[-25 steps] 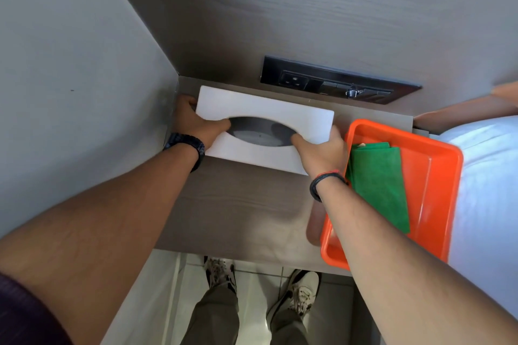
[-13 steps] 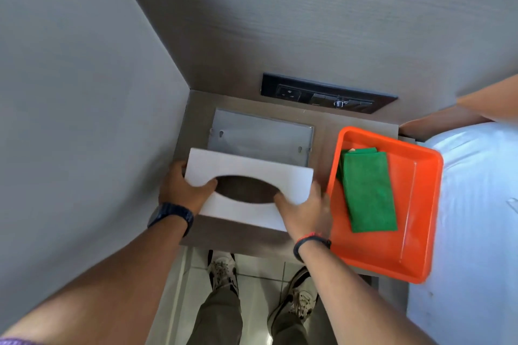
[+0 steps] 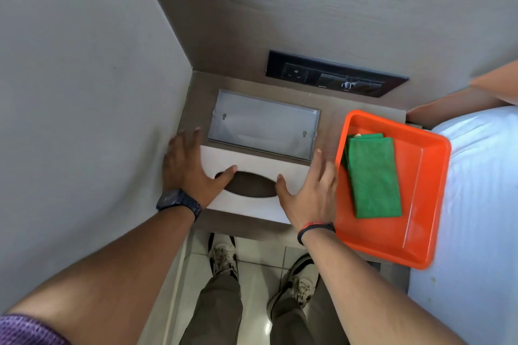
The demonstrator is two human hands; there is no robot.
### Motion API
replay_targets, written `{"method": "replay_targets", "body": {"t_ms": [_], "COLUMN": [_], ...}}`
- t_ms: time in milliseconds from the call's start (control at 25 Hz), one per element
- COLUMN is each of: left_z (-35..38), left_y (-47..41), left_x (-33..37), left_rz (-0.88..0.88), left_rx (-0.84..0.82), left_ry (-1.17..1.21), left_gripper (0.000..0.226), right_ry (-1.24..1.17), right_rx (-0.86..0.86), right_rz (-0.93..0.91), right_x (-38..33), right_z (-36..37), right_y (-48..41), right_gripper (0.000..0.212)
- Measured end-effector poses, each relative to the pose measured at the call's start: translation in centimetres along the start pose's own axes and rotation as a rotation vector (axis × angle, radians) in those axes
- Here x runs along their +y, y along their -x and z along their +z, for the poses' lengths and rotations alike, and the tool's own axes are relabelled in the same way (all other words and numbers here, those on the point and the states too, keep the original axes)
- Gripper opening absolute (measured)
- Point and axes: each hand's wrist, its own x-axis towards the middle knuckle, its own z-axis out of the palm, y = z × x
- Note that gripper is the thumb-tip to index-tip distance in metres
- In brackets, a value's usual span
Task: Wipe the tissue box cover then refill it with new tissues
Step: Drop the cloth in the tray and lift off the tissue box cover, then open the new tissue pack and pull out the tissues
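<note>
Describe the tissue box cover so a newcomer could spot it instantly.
Find the small wooden ledge in the wall corner. The tissue box cover lies at its front edge, before the open metal recess: a flat white plate with an oval slot, unlike the orange tray beside it.

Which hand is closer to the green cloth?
The right hand. It lies on the white cover just beside the orange tray holding the green cloth. The left hand is at the cover's far end.

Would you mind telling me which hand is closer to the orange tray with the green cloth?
The right hand, with the thin red-and-black band; it lies beside the orange tray. The left hand, wearing the dark watch, is at the cover's far end.
</note>
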Motion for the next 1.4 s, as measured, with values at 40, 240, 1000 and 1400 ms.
{"method": "replay_targets", "body": {"t_ms": [40, 240, 1000, 1400], "left_z": [-0.6, -2.9, 5.0, 8.2], "left_y": [-0.7, -3.0, 25.7, 30.7], "left_x": [1.0, 7.3, 49.0, 56.7], "left_rz": [0.125, 0.331, 0.148, -0.252], "left_rx": [-0.007, -0.076, -0.897, -0.848], "left_ry": [-0.076, -0.082, 0.475, 0.836], "left_gripper": [0.104, 0.092, 0.052, 0.098], "right_ry": [0.075, 0.177, -0.004, -0.491], "right_rx": [0.049, 0.077, 0.692, 0.077], "right_rz": [-0.126, -0.244, 0.759, 0.609], "right_x": [0.1, 0.9, 39.0, 45.6], "right_z": [-0.6, -4.8, -34.3, -36.3], "right_y": [-0.5, -3.4, 10.6, 11.1], "right_gripper": [0.086, 0.078, 0.042, 0.045]}}
